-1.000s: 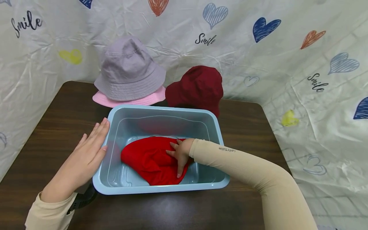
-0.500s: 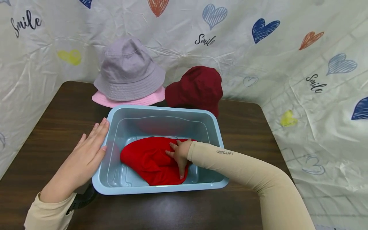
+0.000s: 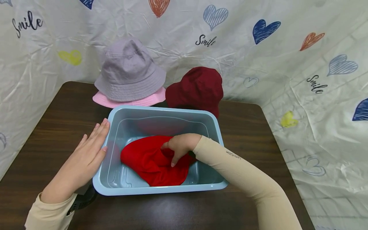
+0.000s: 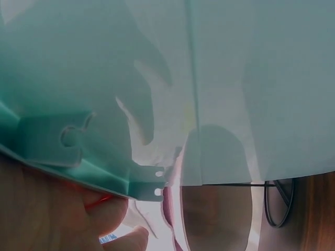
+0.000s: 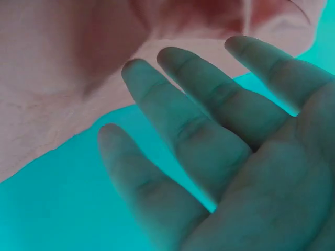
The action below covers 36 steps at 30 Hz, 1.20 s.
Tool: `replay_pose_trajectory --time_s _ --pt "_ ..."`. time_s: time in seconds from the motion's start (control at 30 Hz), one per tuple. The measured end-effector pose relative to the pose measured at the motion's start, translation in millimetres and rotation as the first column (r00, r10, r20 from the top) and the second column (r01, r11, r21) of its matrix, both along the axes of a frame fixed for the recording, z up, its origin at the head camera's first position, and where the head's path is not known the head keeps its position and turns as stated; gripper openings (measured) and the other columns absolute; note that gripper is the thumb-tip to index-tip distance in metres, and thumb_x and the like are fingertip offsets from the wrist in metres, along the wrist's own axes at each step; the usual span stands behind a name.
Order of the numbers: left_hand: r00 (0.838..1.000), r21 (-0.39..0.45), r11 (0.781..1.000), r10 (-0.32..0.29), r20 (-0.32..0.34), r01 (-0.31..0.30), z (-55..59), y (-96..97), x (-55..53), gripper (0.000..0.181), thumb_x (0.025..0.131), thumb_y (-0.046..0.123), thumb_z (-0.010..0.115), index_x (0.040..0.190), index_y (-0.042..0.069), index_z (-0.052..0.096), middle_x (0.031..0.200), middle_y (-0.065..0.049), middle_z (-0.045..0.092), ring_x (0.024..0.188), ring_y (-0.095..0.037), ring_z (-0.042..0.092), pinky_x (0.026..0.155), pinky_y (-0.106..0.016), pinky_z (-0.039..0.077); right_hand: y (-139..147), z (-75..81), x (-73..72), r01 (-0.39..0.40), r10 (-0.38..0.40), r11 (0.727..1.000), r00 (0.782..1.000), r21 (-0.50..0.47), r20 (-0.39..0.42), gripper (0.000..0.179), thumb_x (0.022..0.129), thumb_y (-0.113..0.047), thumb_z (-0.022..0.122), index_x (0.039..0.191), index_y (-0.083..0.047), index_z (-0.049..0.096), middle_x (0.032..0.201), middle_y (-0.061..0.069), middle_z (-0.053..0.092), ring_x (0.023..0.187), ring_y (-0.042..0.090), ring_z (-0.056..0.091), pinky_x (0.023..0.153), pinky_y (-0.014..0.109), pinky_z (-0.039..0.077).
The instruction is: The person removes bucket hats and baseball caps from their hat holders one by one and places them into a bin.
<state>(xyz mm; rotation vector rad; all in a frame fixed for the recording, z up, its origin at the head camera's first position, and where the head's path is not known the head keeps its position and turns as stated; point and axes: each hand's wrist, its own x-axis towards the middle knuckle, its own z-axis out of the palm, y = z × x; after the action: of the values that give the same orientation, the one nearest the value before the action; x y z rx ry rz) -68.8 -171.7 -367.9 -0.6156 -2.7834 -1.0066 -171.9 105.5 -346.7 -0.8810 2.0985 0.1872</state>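
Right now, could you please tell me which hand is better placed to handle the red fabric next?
Probably the right hand: it is inside the blue bin, right at the red fabric. The left hand is outside, beside the bin's left edge.

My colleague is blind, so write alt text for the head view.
A right hand is over red cloth inside a blue tub while the left hand rests at its side. Behind are a dark red hat and a lavender hat atop a pink hat.
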Motion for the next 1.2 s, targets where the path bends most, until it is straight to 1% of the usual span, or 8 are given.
replay_pose_trajectory --time_s 0.2,0.33,0.47,0.6,0.73,0.9,1.03,1.2 --pt "1.0 0.005 1.0 -0.002 0.004 0.002 -0.7 -0.5 0.1 0.064 0.097 0.015 0.044 0.152 0.012 0.011 0.157 -0.009 0.011 0.142 -0.037 0.011 0.109 -0.06 0.003 4 12.3 -1.0 -0.048 0.039 0.991 0.997 -0.129 -0.068 0.064 0.081 -0.029 0.074 0.137 -0.012 0.049 0.125 0.004 0.059 0.108 0.016 0.054 0.096 0.03 0.043" --pt "1.0 -0.001 1.0 -0.004 -0.003 0.004 -0.5 -0.8 0.0 0.064 0.097 0.015 0.043 0.152 0.013 0.011 0.157 -0.01 0.011 0.142 -0.036 0.011 0.109 -0.06 0.003 7 19.5 -3.8 -0.069 0.044 0.964 0.994 -0.256 -0.102 0.056 0.082 -0.027 0.074 0.131 -0.008 0.054 0.121 0.006 0.062 0.103 0.018 0.058 0.094 0.031 0.045" --pt "1.0 0.001 1.0 -0.006 -0.008 0.006 -0.4 -0.5 0.1 0.064 0.097 0.014 0.043 0.152 0.013 0.011 0.157 -0.01 0.011 0.142 -0.035 0.011 0.109 -0.06 0.003 11 26.4 -5.1 -0.101 0.037 0.911 0.986 -0.401 -0.165 0.046 0.083 -0.025 0.073 0.123 -0.007 0.06 0.113 0.006 0.065 0.095 0.018 0.06 0.087 0.028 0.048" --pt "1.0 0.008 1.0 -0.006 -0.001 0.006 -0.8 0.2 0.1 0.064 0.097 0.014 0.043 0.153 0.013 0.01 0.157 -0.009 0.01 0.142 -0.036 0.011 0.109 -0.061 0.003 15 34.1 -5.1 -0.139 -0.015 0.823 0.964 -0.55 -0.265 0.031 0.085 -0.021 0.07 0.113 -0.008 0.066 0.103 0.002 0.067 0.087 0.014 0.062 0.081 0.023 0.048" --pt "1.0 0.017 1.0 -0.003 0.003 0.003 -1.9 -0.6 1.6 0.064 0.098 0.015 0.043 0.153 0.014 0.009 0.157 -0.008 0.009 0.142 -0.036 0.01 0.109 -0.061 0.002 18 39.5 -5.7 -0.227 -0.111 0.697 0.903 -0.68 -0.415 0.019 0.087 -0.018 0.069 0.103 -0.009 0.069 0.094 0.0 0.068 0.079 0.01 0.061 0.075 0.02 0.047" --pt "1.0 0.028 1.0 -0.003 -0.008 0.003 -3.4 -1.7 2.9 0.063 0.098 0.015 0.042 0.153 0.014 0.01 0.157 -0.008 0.009 0.142 -0.035 0.01 0.109 -0.06 0.002 23 42.7 -7.7 -0.336 -0.304 0.536 0.779 -0.775 -0.548 0.014 0.085 -0.013 0.07 0.096 -0.005 0.068 0.087 0.003 0.066 0.079 0.014 0.061 0.073 0.023 0.048" --pt "1.0 0.035 0.999 -0.007 -0.013 0.007 -3.9 -1.3 2.7 0.063 0.098 0.014 0.042 0.153 0.013 0.011 0.157 -0.008 0.009 0.142 -0.036 0.01 0.11 -0.059 0.002 30 43.3 -11.8 -0.351 -0.47 0.436 0.697 -0.829 -0.542 0.014 0.084 -0.008 0.069 0.096 -0.003 0.067 0.087 0.004 0.065 0.08 0.016 0.06 0.074 0.025 0.049" --pt "1.0 0.037 0.999 -0.011 -0.02 0.011 -3.6 0.0 1.0 0.063 0.098 0.013 0.042 0.152 0.013 0.012 0.157 -0.009 0.011 0.142 -0.036 0.011 0.11 -0.059 0.002 42 46.7 -19.1 -0.308 -0.626 0.333 0.634 -0.891 -0.454 0.014 0.084 -0.004 0.069 0.097 -0.001 0.067 0.089 0.008 0.064 0.08 0.018 0.059 0.073 0.03 0.05"
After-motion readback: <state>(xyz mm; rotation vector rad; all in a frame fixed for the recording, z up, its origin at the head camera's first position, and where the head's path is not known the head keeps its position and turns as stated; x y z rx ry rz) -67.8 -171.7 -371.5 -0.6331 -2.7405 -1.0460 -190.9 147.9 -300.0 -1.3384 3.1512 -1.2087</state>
